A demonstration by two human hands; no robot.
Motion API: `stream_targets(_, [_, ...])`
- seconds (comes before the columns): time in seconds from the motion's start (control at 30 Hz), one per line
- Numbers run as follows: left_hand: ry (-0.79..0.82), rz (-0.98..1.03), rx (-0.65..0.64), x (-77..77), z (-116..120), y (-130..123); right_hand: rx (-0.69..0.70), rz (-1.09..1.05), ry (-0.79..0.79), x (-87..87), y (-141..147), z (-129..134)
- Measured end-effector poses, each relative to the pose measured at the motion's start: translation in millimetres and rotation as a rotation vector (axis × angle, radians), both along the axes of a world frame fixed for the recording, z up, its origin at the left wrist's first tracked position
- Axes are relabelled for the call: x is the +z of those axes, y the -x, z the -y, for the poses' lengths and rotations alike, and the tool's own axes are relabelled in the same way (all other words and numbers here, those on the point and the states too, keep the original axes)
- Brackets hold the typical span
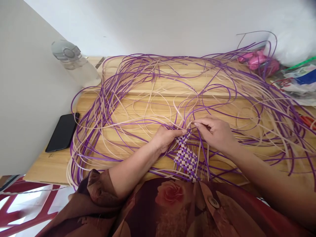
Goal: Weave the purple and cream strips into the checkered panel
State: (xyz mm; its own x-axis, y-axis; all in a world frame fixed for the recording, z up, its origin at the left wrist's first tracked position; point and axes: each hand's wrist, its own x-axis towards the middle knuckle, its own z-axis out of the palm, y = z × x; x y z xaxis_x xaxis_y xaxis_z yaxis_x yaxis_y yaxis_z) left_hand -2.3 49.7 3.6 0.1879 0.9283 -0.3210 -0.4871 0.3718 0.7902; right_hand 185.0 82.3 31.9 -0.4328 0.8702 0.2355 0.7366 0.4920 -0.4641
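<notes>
A woven piece (185,158) in a purple and cream check lies on the wooden table in front of my body. Many long purple and cream strips fan out from it to both sides. My left hand (167,137) grips the far end of the weave, its thumb pressed on top and its fingers underneath, partly hidden. Just to the right, my right hand (215,132) pinches a cream strip (189,125) between thumb and index finger, close to the weave's edge. Other strips pass beneath both hands.
On the left of the table (46,168) lie a black phone (62,132) and a clear bottle with a grey lid (76,62). Pink bundles (258,62), plastic bags (300,77) and an orange-handled tool (307,121) are at the right. A pale wall (172,26) stands behind.
</notes>
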Motion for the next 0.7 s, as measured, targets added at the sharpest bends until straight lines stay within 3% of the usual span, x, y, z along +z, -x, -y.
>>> stream_targets(0.23, [0.038,-0.029,0.047,-2.3,0.8,-0.1,0.040,-0.083,0.350,12.1,6.9,24.0])
stream_targets(0.37, [-0.010,-0.015,0.032,-1.2,3.2,-0.9,0.028,-0.346,0.722,8.5,17.0,26.9])
stream_targets(0.43, [-0.062,-0.009,0.024,-1.1,4.2,-1.9,0.018,-0.457,0.834,3.8,23.5,28.3])
stream_targets(0.6, [-0.065,-0.083,0.035,-4.3,5.5,-5.6,0.004,-0.432,0.861,1.6,31.1,32.5])
stream_targets(0.63, [-0.051,-0.104,0.044,-4.4,5.6,-6.5,0.038,-0.341,0.803,4.5,29.9,31.8])
stream_targets(0.7, [-0.038,-0.107,0.089,-3.4,5.8,-8.2,0.070,-0.099,0.539,12.7,25.6,27.6])
